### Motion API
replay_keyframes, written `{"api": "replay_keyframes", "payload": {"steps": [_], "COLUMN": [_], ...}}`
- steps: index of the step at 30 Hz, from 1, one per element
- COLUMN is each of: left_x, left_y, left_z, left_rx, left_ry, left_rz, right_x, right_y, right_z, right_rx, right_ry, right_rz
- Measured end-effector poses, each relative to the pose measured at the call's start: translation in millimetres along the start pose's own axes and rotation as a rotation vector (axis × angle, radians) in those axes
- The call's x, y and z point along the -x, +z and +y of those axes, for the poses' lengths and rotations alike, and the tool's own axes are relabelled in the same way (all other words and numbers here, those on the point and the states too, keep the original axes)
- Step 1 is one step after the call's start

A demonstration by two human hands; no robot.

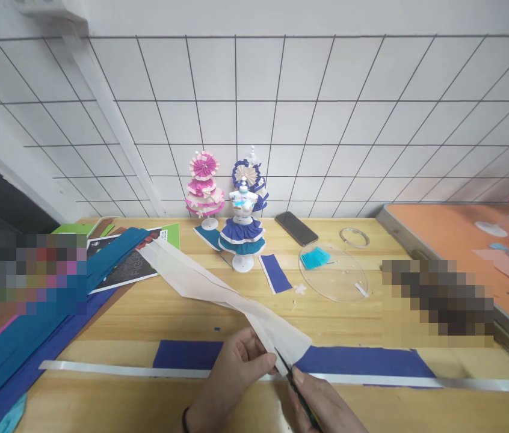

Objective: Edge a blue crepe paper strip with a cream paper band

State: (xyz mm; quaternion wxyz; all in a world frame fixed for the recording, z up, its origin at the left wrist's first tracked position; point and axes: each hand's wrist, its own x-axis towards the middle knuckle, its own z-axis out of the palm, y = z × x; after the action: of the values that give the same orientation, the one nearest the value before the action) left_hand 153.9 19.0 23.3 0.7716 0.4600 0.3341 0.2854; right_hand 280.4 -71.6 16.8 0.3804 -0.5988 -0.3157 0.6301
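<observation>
A long cream crepe paper strip [200,282] runs from the stack at the left toward me. My left hand [240,367] is closed on its near end, with thumb and fingers pinching the edge. My right hand [326,400] grips dark scissors [298,394], whose blades meet the strip beside my left thumb. Beneath both hands lies a flat purple-blue crepe paper piece [363,362]. A narrow white ribbon [123,368] stretches across its lower edge, partly hidden by my hands.
Behind stand a mannequin [242,228] in a ruffled paper skirt and a pink paper figure [204,189]. A phone [296,228], a clear disc [333,282], a wire coil [354,237] and a purple strip [276,273] lie nearby. Teal crepe paper [60,307] fills the left.
</observation>
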Motion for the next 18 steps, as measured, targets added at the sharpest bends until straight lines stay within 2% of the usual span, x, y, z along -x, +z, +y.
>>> {"api": "replay_keyframes", "payload": {"steps": [4, 12, 18], "left_x": [0.0, 0.5, 0.2], "left_y": [-0.3, -2.0, -1.0], "left_z": [-1.1, -7.4, -7.3], "left_rx": [0.041, 0.066, 0.042], "left_ry": [0.01, 0.0, -0.024], "left_rz": [-0.035, -0.091, -0.11], "right_x": [2.4, 0.3, -1.9], "right_y": [-1.0, -4.8, -4.3], "right_z": [-0.6, -4.3, -9.1], "right_rx": [0.044, 0.115, 0.095], "right_ry": [0.003, -0.037, -0.012], "right_rz": [0.031, -0.083, -0.102]}}
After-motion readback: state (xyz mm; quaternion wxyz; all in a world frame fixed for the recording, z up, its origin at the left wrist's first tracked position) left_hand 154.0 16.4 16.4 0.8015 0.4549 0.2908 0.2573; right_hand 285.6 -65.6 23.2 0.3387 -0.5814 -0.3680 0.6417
